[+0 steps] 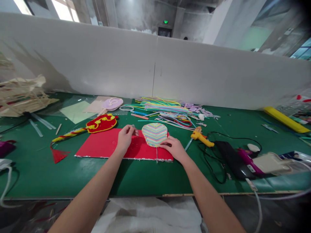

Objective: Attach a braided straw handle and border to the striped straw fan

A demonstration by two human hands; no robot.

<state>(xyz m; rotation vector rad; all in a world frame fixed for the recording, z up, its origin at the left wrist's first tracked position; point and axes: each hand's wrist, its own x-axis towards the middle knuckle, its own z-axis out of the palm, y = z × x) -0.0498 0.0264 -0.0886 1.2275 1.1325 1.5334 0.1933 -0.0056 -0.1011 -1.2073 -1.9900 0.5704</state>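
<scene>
Striped fan: laid on the red board (97, 145), near the board's right end; the striped fan (155, 134) is pointed by its thin stem (156, 154) toward the board's front edge.
Right hand: the fan's lower right rim is held in the grip of the right hand (173, 148), between thumb and fingers.
Left hand: the left hand (125, 137) is held above the board, left of the fan and apart from it; its grip is narrow, and whether anything is pinched cannot be told.
Red board: placed nearer the front edge of the green counter (48, 181) than the glue gun (201, 137) is, which is laid beyond its right end.
Tasselled fan: the red-and-yellow fan (100, 124) is set by the board's far left corner.
Chenille stems: heaped pastel stems (165, 106) are spread toward the counter's far edge.
</scene>
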